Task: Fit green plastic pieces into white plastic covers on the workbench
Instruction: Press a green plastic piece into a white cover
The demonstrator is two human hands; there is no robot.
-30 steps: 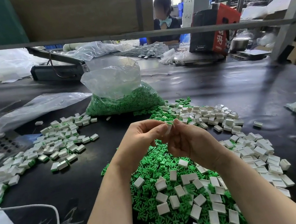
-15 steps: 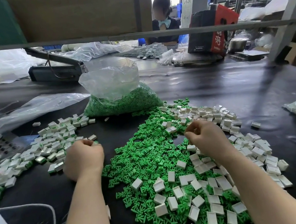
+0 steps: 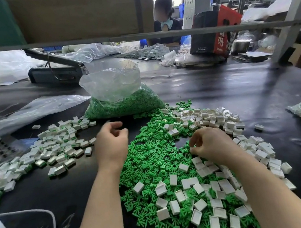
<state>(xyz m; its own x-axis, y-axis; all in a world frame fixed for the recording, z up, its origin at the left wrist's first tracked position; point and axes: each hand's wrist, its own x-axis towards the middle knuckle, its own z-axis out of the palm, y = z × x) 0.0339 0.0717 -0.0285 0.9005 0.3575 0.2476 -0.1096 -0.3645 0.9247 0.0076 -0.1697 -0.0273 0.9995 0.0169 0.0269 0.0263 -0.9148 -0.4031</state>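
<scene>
Left hand [image 3: 111, 147] loosely curled, holding nothing. Right hand [image 3: 211, 143] pinches into mixed heap of small green plastic pieces [image 3: 152, 158] and white rectangular covers [image 3: 205, 172] — catch unclear. Risk — grabbing two tangled pieces.

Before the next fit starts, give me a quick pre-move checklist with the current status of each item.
1. Left hand free, over bare bench: ok, fingers loosely curled, holding nothing.
2. Right hand on a white cover: cannot tell, fingers curled down into the pile.
3. Loose green pieces between the hands: ok.
4. Loose white covers near right hand: ok.
5. Finished pile apart on the left: ok.
6. Bag of green pieces upright, open: ok.
</scene>
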